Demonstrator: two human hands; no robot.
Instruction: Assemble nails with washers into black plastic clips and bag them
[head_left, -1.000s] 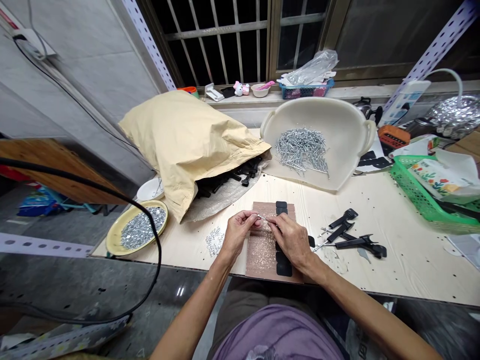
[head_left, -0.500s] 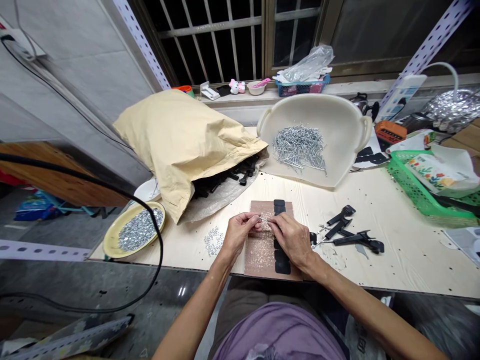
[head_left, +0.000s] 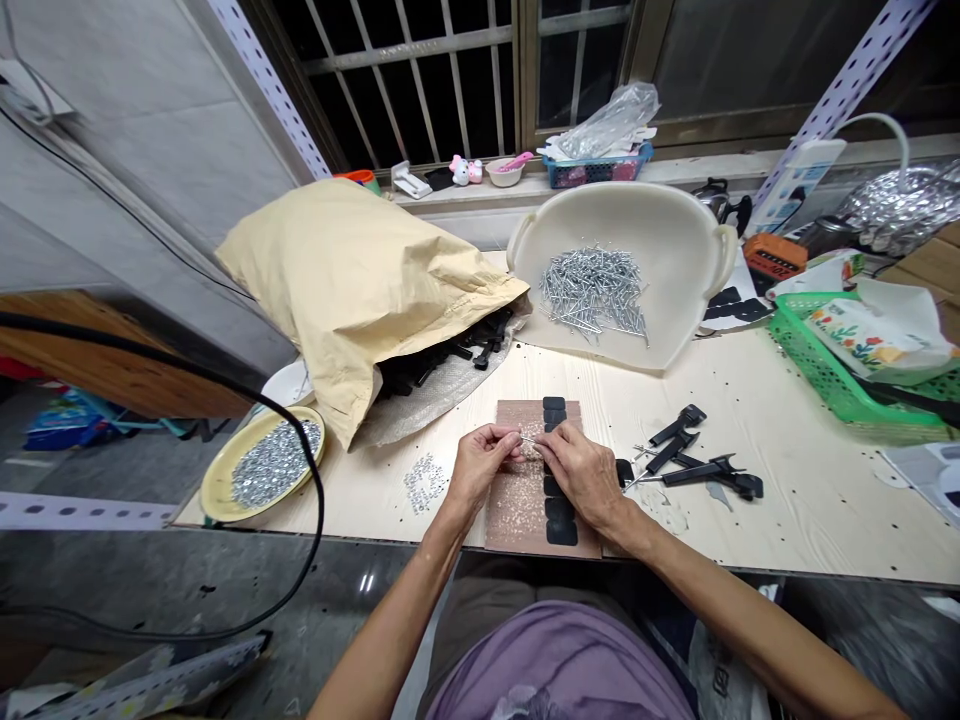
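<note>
My left hand [head_left: 478,470] pinches a thin silver screw or nail [head_left: 529,439] between thumb and forefinger. My right hand [head_left: 581,475] meets it from the other side, its fingers curled close to the same small piece, and they hide what they may hold. Beneath both hands lies a brown board [head_left: 510,525] dusted with pale specks, with black rubber pads [head_left: 561,525] in a row along it. Several black metal-tipped parts [head_left: 697,470] lie just right of my right hand.
A white scoop tray [head_left: 675,250] heaped with silver nails stands behind, and a yellow plate [head_left: 214,490] of small silver pieces sits left. A paper sack [head_left: 352,290] spills black parts. A green basket [head_left: 825,375] sits right on the pale table [head_left: 795,510].
The whole view has slid a little left and up as my head moved. My hands keep the same pinch on the small metal piece, with no visible change in grip.
</note>
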